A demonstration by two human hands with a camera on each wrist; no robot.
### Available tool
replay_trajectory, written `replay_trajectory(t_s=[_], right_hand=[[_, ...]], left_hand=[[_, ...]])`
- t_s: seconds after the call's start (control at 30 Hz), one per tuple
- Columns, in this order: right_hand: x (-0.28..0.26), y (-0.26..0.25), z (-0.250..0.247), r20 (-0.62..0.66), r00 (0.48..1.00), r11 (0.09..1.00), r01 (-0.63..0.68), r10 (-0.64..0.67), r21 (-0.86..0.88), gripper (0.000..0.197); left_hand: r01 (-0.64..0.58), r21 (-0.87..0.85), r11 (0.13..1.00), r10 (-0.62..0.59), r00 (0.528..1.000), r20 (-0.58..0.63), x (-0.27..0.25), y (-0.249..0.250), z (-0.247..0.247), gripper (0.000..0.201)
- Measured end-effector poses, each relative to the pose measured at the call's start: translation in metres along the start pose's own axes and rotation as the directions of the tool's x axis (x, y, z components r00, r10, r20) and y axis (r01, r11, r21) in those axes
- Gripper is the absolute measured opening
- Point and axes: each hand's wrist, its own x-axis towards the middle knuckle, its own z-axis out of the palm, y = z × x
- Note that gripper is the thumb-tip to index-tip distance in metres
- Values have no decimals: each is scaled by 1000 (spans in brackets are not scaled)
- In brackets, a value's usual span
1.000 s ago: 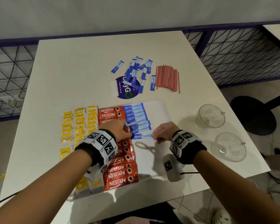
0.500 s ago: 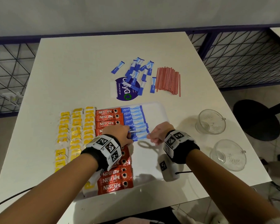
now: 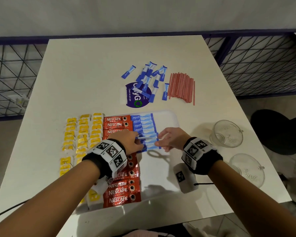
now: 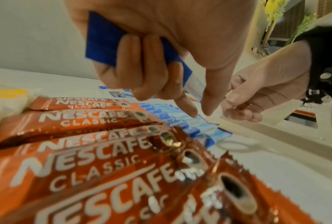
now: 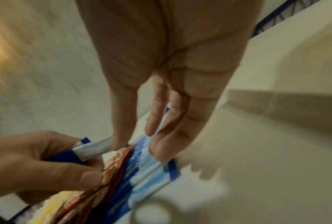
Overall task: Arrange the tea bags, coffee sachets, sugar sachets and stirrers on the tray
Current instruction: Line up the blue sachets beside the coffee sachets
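Left hand (image 4: 151,50) is curled round a small bundle of blue sugar sachets (image 4: 103,40), index finger and thumb pointing down at the row of sugar sachets (image 3: 144,129) laid on the white tray (image 3: 167,120). Right hand (image 3: 172,139) pinches the end of one sachet in that row, though blur in its wrist view makes the exact grip hard to read. Red coffee sachets (image 3: 120,190) run in a column beside the blue row, yellow tea bags (image 3: 83,134) further left. Loose sugar sachets (image 3: 148,77) and red stirrers (image 3: 182,87) lie on the table (image 3: 85,74) beyond the tray (well apart from both hands).
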Motion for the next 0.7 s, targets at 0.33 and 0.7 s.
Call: replay_trajectory(t_s=[0.33,0.7], right_hand=[[-12,-23,3,3,968,967,253,-253,6,12],[-21,-16,-1,-32,957,950,291,-289,110,7]], left_hand=[[-51,-534,844,125,987,103,-2,-4,-7,31],[37,-748,663,118,981,153,-16,-25,-13,20]])
